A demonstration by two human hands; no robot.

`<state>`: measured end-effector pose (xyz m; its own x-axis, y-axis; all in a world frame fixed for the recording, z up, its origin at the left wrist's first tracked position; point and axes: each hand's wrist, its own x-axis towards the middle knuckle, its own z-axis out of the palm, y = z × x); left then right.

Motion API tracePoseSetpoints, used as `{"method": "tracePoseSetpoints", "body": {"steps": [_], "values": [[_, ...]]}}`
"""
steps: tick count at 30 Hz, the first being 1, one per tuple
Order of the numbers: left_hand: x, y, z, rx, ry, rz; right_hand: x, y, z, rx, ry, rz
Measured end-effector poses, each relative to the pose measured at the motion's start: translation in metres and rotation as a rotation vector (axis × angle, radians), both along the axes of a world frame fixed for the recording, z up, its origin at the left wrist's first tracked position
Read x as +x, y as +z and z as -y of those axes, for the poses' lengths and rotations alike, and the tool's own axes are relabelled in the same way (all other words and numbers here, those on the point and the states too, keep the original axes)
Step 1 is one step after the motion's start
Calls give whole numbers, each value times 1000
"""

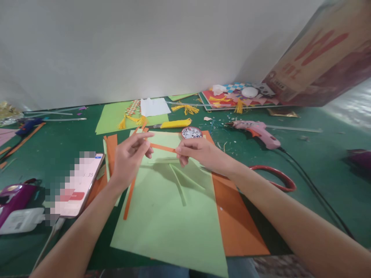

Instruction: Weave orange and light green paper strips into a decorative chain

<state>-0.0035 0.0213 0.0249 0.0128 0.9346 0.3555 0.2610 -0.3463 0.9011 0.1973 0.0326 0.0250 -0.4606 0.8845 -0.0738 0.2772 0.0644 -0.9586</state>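
An orange paper strip [163, 148] is stretched between my two hands, above a light green paper sheet [168, 231]. My left hand [131, 154] pinches its left end between thumb and fingers. At the other end, my right hand [191, 150] grips the strip the same way. Below the hands, a folded light green paper strip [178, 185] lies in a V on the sheet. Another orange strip [129, 199] rests along the sheet's left side. Orange paper [237, 220] sticks out from under the sheet on the right.
A yellow utility knife [175, 123] and a small round container [191, 133] lie beyond my hands. The pink glue gun [261, 133] and red-handled scissors [285, 181] are to the right. A phone [82, 189] stands left, by a white bottle-shaped object [21, 221].
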Motion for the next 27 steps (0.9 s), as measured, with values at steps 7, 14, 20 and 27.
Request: {"method": "tracePoseSetpoints", "body": {"steps": [7, 14, 20, 27], "values": [[-6, -6, -7, 90, 20, 104, 1, -1, -1, 16, -62, -32], [-6, -4, -6, 117, 63, 5, 1, -3, -1, 49, -81, -36], [-13, -5, -7, 217, 129, -262, 0, -6, -1, 107, -37, -36], [-24, -6, -17, 342, 335, -614, 2, -10, -6, 120, -189, 277]]}}
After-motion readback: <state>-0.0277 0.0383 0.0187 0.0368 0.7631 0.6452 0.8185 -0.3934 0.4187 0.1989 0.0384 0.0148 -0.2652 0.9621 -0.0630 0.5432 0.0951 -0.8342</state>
